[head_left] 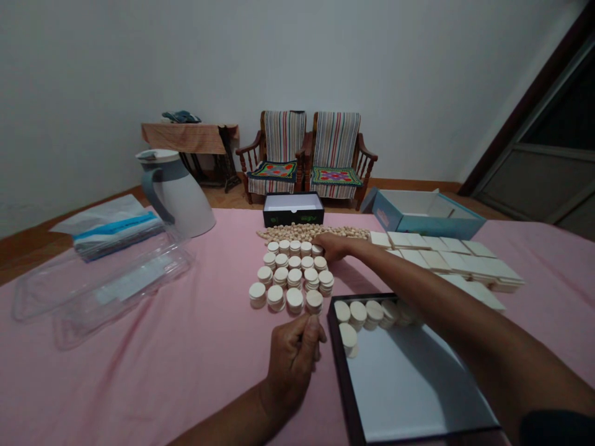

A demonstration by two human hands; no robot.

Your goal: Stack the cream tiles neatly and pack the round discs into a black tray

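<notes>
Rows of stacked round wooden discs (294,279) stand on the pink cloth in front of me. My left hand (292,359) is closed, thumb against the curled fingers, just below the nearest right-hand disc stack (314,301); what it holds, if anything, is hidden. Reaching far forward, my right hand (332,246) has its fingers curled round the disc stack at the back right corner (317,250), close to a heap of small wooden beads (302,232). A dark-rimmed shallow box (400,384) lies at the near right, with disc stacks along its far edge and left corner, partly covered by my right arm.
Square wooden pieces (446,254) lie in piles at right, before a blue open box (423,214). A black box (294,209) stands behind the beads. At left are a white jug (181,198), a tissue pack (118,229) and clear plastic trays (125,285).
</notes>
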